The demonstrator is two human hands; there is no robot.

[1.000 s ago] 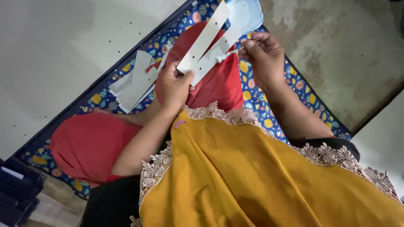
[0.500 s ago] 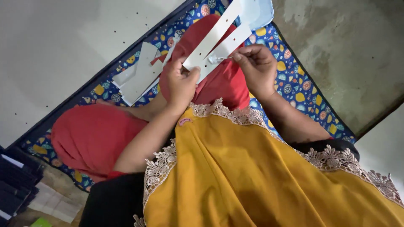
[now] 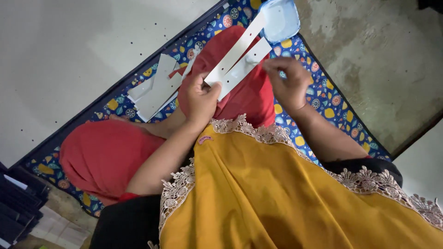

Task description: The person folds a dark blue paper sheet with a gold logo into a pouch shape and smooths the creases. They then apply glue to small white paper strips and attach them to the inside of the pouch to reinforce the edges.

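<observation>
Left hand [image 3: 200, 99] — closed on the lower ends of two white card strips [image 3: 237, 57], thumb pressed over them; the strips ran up and to the right, each punched with small holes along its length, their upper ends fanned slightly apart.

Right hand [image 3: 290, 83] — raised just beside the strips' right edge, fingers curled and pinched together at the tips; whether anything small sat between them could not be told.

Pale blue plastic container [image 3: 280, 19] — lay on the mat at the top, the strips' upper ends overlapping its near edge.

Pile of white card pieces [image 3: 154, 90] — lay loose on the mat to the left of the left hand, near but apart from it.

Patterned blue mat [image 3: 323, 99] — dark-bordered, spread over a grey floor [image 3: 383, 69]; its right border ran diagonally close by the right forearm, with bare floor beyond it.

Red cloth [image 3: 99, 154] — covered the knees under both hands.

Yellow garment with lace trim [image 3: 277, 193] — filled the lower view.
</observation>
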